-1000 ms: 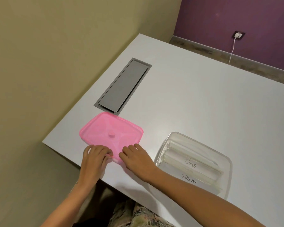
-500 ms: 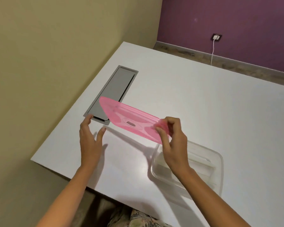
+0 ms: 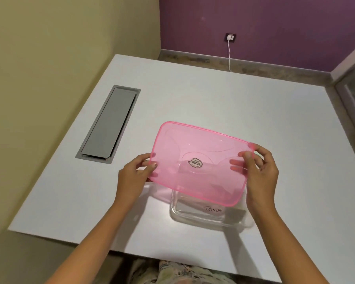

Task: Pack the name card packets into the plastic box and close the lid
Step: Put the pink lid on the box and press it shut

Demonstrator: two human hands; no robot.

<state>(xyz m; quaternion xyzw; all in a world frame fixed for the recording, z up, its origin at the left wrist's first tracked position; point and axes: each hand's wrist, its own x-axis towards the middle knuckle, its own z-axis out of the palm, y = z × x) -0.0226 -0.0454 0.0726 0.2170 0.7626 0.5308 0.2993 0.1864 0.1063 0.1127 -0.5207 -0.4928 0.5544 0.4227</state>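
Observation:
A translucent pink lid (image 3: 197, 160) with an oval sticker at its middle hangs tilted in the air above the clear plastic box (image 3: 242, 221). My left hand (image 3: 134, 177) grips the lid's left edge and my right hand (image 3: 260, 171) grips its right edge. The box stands on the white table near the front edge. A clear name card packet marked "PANDA" (image 3: 213, 210) lies inside it. The lid hides the far part of the box and whatever else lies in it.
A grey cable hatch (image 3: 109, 124) is set flush into the white table (image 3: 223, 99) at the left. A beige wall runs along the left side. At the back, a purple wall has a socket with a white cable (image 3: 230, 56).
The lid has been lifted off the table at the left and carried right, over the box. My left hand, free half a second ago, now grips the lid's left edge.

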